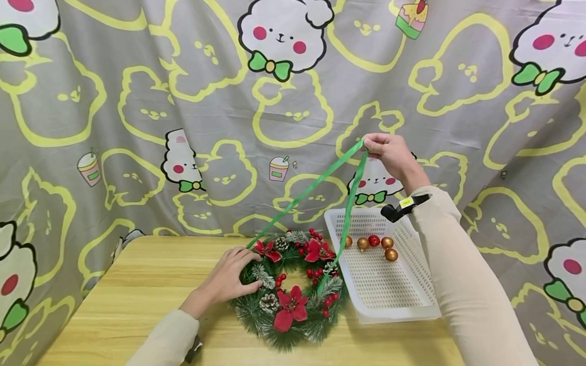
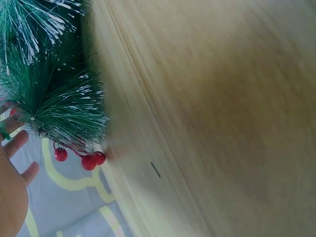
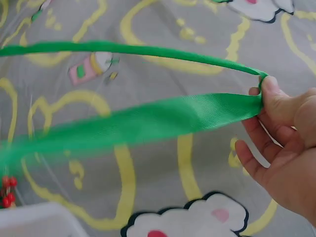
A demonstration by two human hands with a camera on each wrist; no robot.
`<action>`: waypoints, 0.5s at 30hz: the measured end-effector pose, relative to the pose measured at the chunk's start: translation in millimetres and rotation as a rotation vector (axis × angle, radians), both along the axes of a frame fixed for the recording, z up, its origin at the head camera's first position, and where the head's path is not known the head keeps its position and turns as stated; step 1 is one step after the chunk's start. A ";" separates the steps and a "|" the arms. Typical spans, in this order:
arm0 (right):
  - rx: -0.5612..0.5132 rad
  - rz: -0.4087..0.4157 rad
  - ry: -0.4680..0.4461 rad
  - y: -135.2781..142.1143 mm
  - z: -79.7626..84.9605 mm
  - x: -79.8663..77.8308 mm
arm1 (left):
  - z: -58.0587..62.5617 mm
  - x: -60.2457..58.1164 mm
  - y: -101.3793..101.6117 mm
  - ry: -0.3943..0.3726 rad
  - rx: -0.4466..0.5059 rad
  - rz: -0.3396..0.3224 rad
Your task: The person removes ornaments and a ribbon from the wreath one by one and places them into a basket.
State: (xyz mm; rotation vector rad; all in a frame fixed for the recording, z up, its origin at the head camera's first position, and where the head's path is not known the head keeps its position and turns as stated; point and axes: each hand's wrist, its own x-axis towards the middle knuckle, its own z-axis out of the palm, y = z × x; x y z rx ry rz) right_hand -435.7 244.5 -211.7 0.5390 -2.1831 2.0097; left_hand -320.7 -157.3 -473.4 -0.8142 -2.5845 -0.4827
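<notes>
A green Christmas wreath (image 1: 259,318) with red poinsettias, pine cones and red berries lies on the table. My left hand (image 1: 230,276) grips its left side, the thumb toward the centre opening. In the left wrist view, fingertips (image 2: 18,143) show beside the frosted needles (image 2: 64,106). Raised above the basket's far end, my right hand (image 1: 390,152) pinches a green ribbon (image 1: 307,192) between thumb and fingers. From that pinch two ribbon lengths run down, one to the wreath by my left hand, the other across its right side. The right wrist view shows the folded ribbon (image 3: 168,116) at the fingertips.
A white perforated plastic basket (image 1: 350,289) stands right of the wreath, overlapping its edge in the head view. Several gold and red ball ornaments (image 1: 391,254) lie inside it. Behind the wooden table (image 1: 145,287) hangs a grey patterned curtain (image 1: 290,112).
</notes>
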 end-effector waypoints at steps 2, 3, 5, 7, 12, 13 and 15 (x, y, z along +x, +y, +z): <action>-0.116 0.047 0.015 -1.2 3.3 3.1 | -0.1 -0.1 -0.2 0.017 0.002 -0.006; -0.167 0.069 0.024 -1.5 4.6 4.4 | 0.2 -0.1 -0.1 0.027 0.003 -0.011; -0.278 0.101 0.043 -1.9 6.8 6.2 | 0.7 0.1 0.3 0.037 0.005 -0.021; -0.391 0.114 0.052 -1.2 8.7 7.8 | 1.3 0.7 0.8 0.039 0.012 -0.031; -0.631 0.121 0.043 7.0 12.5 10.0 | 2.1 3.6 0.3 0.009 0.029 -0.025; -0.656 0.127 0.038 9.5 13.1 10.8 | 2.1 4.1 0.0 0.003 0.028 -0.019; -0.691 0.134 0.034 15.1 13.7 12.0 | 2.1 4.3 -0.4 -0.002 0.024 -0.011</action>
